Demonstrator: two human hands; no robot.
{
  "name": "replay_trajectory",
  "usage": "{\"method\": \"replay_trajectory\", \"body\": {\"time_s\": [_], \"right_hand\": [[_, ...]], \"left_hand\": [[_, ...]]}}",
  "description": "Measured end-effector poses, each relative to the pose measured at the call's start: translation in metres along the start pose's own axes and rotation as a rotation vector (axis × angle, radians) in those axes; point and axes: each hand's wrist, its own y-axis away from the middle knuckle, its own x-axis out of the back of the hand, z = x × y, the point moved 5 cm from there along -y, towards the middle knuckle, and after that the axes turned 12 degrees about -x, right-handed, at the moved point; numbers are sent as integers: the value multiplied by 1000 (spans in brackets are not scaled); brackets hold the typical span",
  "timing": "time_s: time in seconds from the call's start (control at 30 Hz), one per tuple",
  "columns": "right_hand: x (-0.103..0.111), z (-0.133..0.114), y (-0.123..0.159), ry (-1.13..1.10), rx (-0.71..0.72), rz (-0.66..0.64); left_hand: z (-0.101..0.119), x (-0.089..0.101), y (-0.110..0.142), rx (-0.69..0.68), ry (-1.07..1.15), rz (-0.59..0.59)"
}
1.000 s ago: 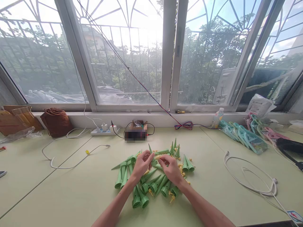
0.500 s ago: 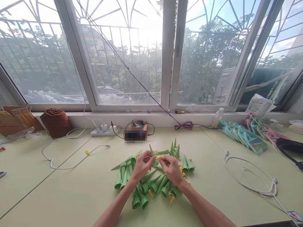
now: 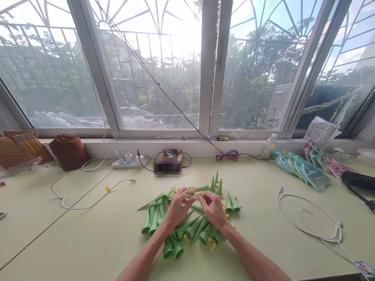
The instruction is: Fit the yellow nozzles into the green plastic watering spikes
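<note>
My left hand (image 3: 179, 207) is curled over the pile, its fingers round what appears to be a green plastic watering spike (image 3: 191, 196), mostly covered by the hand. Close beside it, my right hand (image 3: 213, 207) pinches a small yellow plastic piece (image 3: 199, 193) between thumb and fingertips, though the fingers partly hide it. Under and around both hands lie several hollow green cones (image 3: 190, 232), pointed at one end and open at the other. Small yellow valve pieces (image 3: 213, 246) are scattered among them. A few cones (image 3: 216, 183) stand upright behind my right hand.
A power strip (image 3: 129, 163) and a boxy device with leads (image 3: 168, 168) sit by the window ledge. To the left is a brown pouch (image 3: 69, 153); to the right, bagged teal hangers (image 3: 307, 171), a bottle (image 3: 268, 146) and a coiled white cable (image 3: 307, 232).
The green spike that pointed up from my left hand has tipped down and is now mostly hidden. Both hands stay close together over the pile, and the right has hardly moved.
</note>
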Motion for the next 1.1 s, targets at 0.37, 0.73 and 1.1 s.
{"method": "replay_trajectory", "body": {"time_s": [0.37, 0.73, 1.1], "right_hand": [[4, 0, 1, -58, 22, 70], [4, -5, 2, -80, 57, 49], [1, -3, 3, -67, 44, 39]], "left_hand": [[-8, 4, -2, 330, 477, 220], [-9, -5, -3, 369, 385, -8], [-11, -2, 1, 295, 361, 10]]}}
